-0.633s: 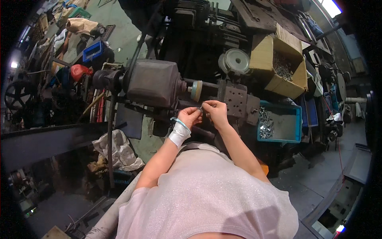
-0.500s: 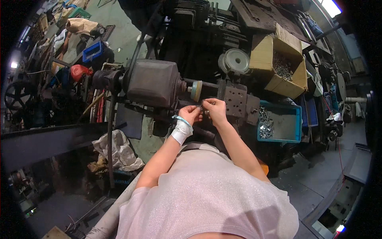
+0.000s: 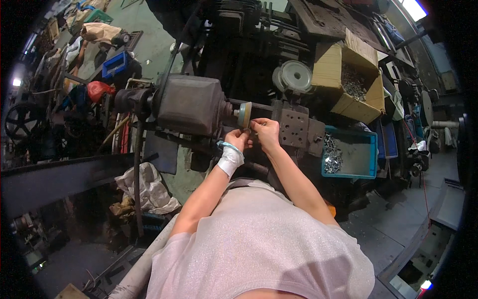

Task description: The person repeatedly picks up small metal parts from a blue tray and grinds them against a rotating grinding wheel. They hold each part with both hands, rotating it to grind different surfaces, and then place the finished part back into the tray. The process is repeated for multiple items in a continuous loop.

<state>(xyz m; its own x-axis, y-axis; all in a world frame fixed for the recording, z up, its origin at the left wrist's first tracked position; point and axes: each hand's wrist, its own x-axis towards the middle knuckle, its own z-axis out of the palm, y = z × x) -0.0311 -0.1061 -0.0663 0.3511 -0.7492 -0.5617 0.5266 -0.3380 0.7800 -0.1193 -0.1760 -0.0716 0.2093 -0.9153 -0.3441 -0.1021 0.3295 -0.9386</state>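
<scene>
My left hand (image 3: 239, 139) and my right hand (image 3: 266, 132) meet just below a round grinding wheel (image 3: 244, 115) on the machine's spindle. Both are closed, fingertips pinched together around something too small to make out. The right fingertips are close to the wheel's face; whether they touch it I cannot tell. A white wrap and a light blue band sit on my left wrist. Left of the wheel is the dark, boxy machine housing (image 3: 189, 103). To the right of my hands lies a dark metal block with several holes (image 3: 293, 128).
A teal bin (image 3: 361, 172) with small shiny metal parts (image 3: 332, 157) stands at right. Behind it is an open cardboard box (image 3: 328, 74) of small metal pieces. A pale round disc (image 3: 296, 76) rests on the machine. A white sack (image 3: 149, 187) lies at lower left.
Both hands have moved slightly up and toward the wheel. My right hand has shifted a little to the left, its fingertips now nearer the wheel's face.
</scene>
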